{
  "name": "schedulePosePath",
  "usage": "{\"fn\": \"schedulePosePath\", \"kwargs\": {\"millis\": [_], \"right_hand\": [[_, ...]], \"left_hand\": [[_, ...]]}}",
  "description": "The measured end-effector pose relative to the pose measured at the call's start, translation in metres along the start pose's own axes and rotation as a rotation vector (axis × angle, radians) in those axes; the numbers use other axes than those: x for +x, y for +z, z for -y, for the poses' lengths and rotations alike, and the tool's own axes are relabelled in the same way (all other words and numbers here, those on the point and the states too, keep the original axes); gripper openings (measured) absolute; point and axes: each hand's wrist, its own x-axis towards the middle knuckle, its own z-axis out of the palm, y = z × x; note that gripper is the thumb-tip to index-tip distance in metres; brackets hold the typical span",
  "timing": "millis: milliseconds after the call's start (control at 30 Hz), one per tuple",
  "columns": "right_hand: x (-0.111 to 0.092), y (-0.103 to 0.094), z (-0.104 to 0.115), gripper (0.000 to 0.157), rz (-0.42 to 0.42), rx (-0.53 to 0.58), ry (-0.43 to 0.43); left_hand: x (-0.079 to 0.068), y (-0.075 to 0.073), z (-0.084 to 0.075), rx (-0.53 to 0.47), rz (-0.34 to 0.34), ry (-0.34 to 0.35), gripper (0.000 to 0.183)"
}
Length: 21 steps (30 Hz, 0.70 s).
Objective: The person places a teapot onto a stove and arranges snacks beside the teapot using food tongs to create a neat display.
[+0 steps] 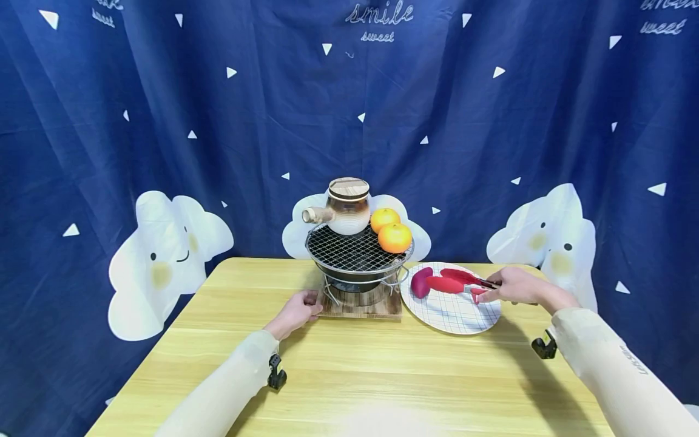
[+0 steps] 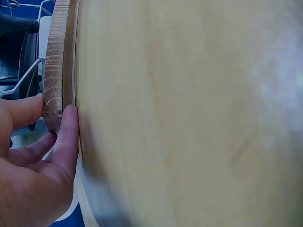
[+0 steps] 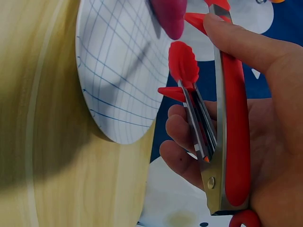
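My right hand holds red-and-silver tongs over the plate, thumb on one arm and fingers on the other. The arms of the tongs are spread. Their red tips are close by a purple-red oblong piece that looks like a sweet potato, lying on the left part of the white checked plate. My left hand pinches the left front corner of a wooden base board, thumb on top and fingertips at the edge and underside. On that board stands a small black grill.
On the grill's wire mesh are a brown-and-white teapot with a wooden lid and side handle, and two oranges. The plate sits just right of the board on a light wooden table. A blue curtain hangs behind.
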Motion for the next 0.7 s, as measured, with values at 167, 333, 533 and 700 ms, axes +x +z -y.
{"fn": "schedulePosePath", "kwargs": {"millis": [167,333,533,700], "right_hand": [[0.003,0.007,-0.004,0.046,0.042,0.054,0.022],[0.008,0.013,-0.004,0.048,0.057,0.079,0.017],[0.017,0.02,-0.004,0.05,0.071,0.089,0.031],[0.019,0.019,0.003,0.046,0.08,0.094,0.035]], "left_hand": [[0.0,0.0,-0.001,-0.003,0.002,0.007,0.05],[-0.001,0.001,0.0,-0.013,0.005,0.012,0.051],[0.001,0.001,0.001,-0.01,0.0,0.009,0.051],[0.002,0.0,0.0,-0.006,0.0,0.011,0.051]]}}
